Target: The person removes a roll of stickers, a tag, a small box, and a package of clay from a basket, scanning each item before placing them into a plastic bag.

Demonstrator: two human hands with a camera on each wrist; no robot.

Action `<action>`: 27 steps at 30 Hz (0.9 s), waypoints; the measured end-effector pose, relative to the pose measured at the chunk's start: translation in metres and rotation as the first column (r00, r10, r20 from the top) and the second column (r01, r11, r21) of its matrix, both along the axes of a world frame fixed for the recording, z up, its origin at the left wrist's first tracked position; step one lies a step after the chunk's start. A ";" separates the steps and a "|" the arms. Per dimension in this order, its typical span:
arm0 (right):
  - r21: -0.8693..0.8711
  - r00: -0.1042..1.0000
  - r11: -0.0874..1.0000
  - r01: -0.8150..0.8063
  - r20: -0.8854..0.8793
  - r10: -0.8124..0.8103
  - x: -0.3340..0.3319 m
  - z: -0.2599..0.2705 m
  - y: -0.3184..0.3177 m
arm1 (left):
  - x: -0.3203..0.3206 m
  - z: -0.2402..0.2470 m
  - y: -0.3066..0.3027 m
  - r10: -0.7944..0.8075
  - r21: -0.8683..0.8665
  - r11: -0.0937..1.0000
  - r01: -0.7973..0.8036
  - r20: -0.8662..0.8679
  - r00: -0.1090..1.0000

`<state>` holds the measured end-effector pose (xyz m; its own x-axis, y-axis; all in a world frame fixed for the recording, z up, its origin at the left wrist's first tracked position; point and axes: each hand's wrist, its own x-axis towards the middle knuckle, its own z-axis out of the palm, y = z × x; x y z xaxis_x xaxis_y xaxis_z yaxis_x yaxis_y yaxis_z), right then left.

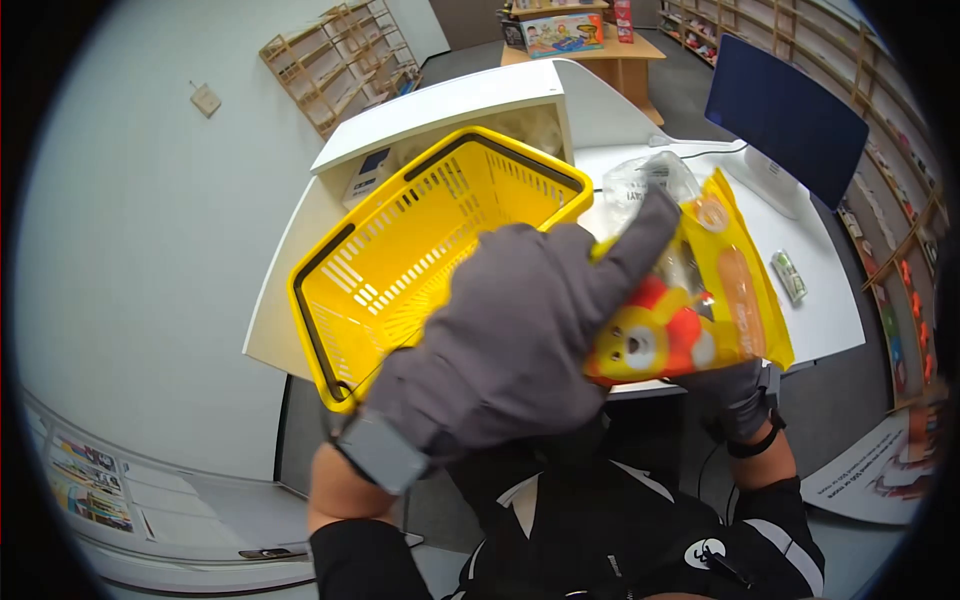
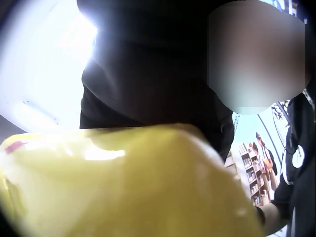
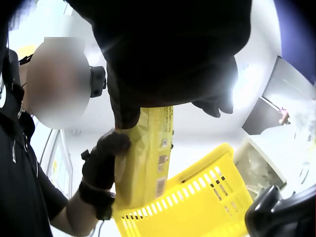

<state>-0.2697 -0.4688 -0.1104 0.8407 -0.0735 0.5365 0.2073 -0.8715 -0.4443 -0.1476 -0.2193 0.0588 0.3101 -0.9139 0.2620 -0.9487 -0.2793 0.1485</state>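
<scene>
A yellow packet (image 1: pixel 740 290) with a cartoon lion and a clear window is held between both hands, to the right of a yellow shopping basket (image 1: pixel 435 210). My grey-gloved left hand (image 1: pixel 510 320) grips its left side, thumb stretched over the front and the other fingers hidden. At the lower right edge my gloved right hand (image 1: pixel 725 395) holds it, partly covered by the packet. In the left wrist view the packet (image 2: pixel 133 187) fills the lower part. The right wrist view shows the packet (image 3: pixel 143 163) below the dark glove, its edge towards the camera.
The basket rests tilted on the white counter (image 1: pixel 830 325). Behind the packet lies a clear plastic bag (image 1: pixel 625 185). To the right are a small green-and-white roll (image 1: pixel 788 276) and a monitor (image 1: pixel 790 115). Shelves (image 1: pixel 345 60) stand farther off.
</scene>
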 end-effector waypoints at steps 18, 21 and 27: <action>0.241 0.996 0.971 0.002 0.086 -0.024 -0.017 -0.046 0.025 | 0.002 -0.167 -0.063 0.005 -0.649 0.734 0.201 0.301 0.954; 0.446 0.996 0.895 -0.012 0.082 -0.028 -0.010 -0.062 0.016 | -0.005 -0.148 -0.052 -0.070 -0.559 0.825 0.083 0.044 0.997; 0.000 0.978 0.996 0.085 0.190 -0.084 0.001 0.012 0.006 | -0.011 -0.147 -0.005 -0.147 -0.538 0.839 -0.075 -0.358 0.922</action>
<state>-0.2685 -0.4625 -0.0985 0.7144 -0.1348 0.6866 0.2127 -0.8930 -0.3966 -0.1585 -0.2240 -0.0883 0.4542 -0.6757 0.5806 -0.7971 -0.0171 0.6036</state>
